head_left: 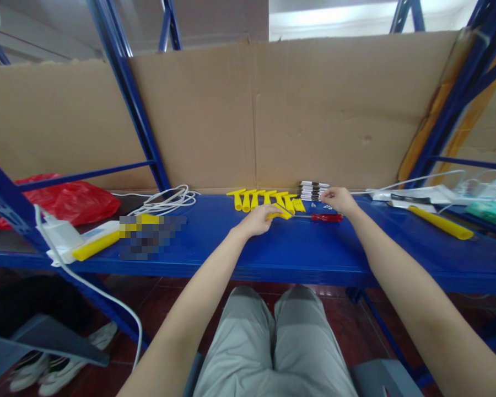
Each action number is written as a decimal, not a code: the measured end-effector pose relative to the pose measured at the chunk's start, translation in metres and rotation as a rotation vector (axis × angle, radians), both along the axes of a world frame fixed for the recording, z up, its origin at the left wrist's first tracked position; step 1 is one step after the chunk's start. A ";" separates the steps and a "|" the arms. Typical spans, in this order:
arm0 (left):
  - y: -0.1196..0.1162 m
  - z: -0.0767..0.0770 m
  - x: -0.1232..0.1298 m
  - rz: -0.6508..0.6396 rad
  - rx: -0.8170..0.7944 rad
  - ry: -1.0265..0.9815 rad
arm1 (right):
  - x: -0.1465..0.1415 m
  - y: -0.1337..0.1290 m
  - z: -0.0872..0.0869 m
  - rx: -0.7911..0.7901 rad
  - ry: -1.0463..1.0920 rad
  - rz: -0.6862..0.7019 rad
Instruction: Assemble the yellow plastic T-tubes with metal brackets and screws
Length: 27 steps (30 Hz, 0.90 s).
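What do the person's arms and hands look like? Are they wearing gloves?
No gloves: the left hand and right hand are bare. No sleeves show on the left arm or right arm, and I see no watch or bracelet. Small things like rings are too tiny to tell.

Red plastic bag (pixel 82 199) at left; coiled white cable (pixel 165 204) nearby; brown cardboard (pixel 314 110) behind
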<state>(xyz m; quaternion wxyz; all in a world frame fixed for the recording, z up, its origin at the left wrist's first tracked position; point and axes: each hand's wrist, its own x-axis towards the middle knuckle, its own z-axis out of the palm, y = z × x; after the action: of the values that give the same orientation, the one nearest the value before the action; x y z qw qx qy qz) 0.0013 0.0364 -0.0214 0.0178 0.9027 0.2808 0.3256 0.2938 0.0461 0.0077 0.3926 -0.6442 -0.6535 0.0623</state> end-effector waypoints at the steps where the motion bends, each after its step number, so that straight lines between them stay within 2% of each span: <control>1: 0.000 0.000 0.000 -0.001 0.002 -0.001 | -0.003 0.000 -0.001 0.004 0.028 0.022; 7: 0.001 0.000 0.001 0.016 -0.014 0.006 | -0.014 0.003 -0.008 0.035 0.179 0.124; 14: -0.001 0.003 0.001 -0.024 0.006 -0.068 | -0.018 0.008 -0.011 0.047 0.331 0.215; 22: -0.005 0.014 0.001 -0.003 -0.013 -0.382 | -0.025 0.008 -0.012 0.047 0.357 0.274; 25: -0.007 0.018 0.003 -0.019 -0.042 -0.575 | -0.026 0.010 -0.014 0.049 0.354 0.297; 27: -0.008 0.020 0.005 -0.044 -0.122 -0.737 | -0.025 0.011 -0.015 0.056 0.347 0.317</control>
<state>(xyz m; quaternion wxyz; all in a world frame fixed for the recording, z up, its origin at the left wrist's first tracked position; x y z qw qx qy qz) 0.0067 0.0286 -0.0013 0.1784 0.7281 0.2548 0.6109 0.2684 0.0574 -0.0078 0.5022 -0.5020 -0.6705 0.2149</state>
